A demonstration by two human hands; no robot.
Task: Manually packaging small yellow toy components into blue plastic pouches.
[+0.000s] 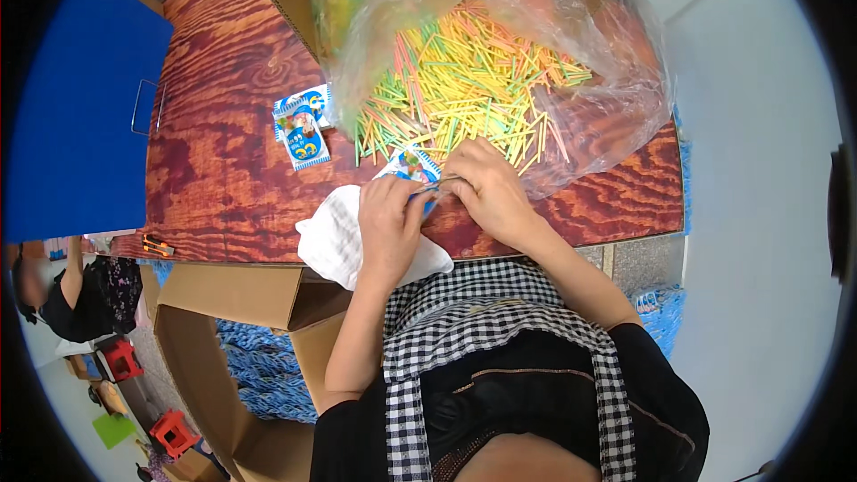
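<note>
My left hand (389, 225) and my right hand (486, 192) meet near the table's front edge. Fingers of both are closed in a pinch on the edge of a small blue-and-white packet (412, 163); their tips partly cover it. Beneath my left wrist lies a white cloth (332, 236). Just beyond my hands, a heap of thin yellow, pink and green sticks (473, 80) spills from a clear plastic bag (616, 116). Two more packets lie to the left, one packet (303, 138) overlapping the other packet (314, 98).
An open cardboard box (201, 366) with a blue stringy mass (263, 366) inside stands below the table at left. A utility knife (158, 245) lies by the table's left corner. A blue panel (80, 98) rises at left. Another person (85, 299) is at far left.
</note>
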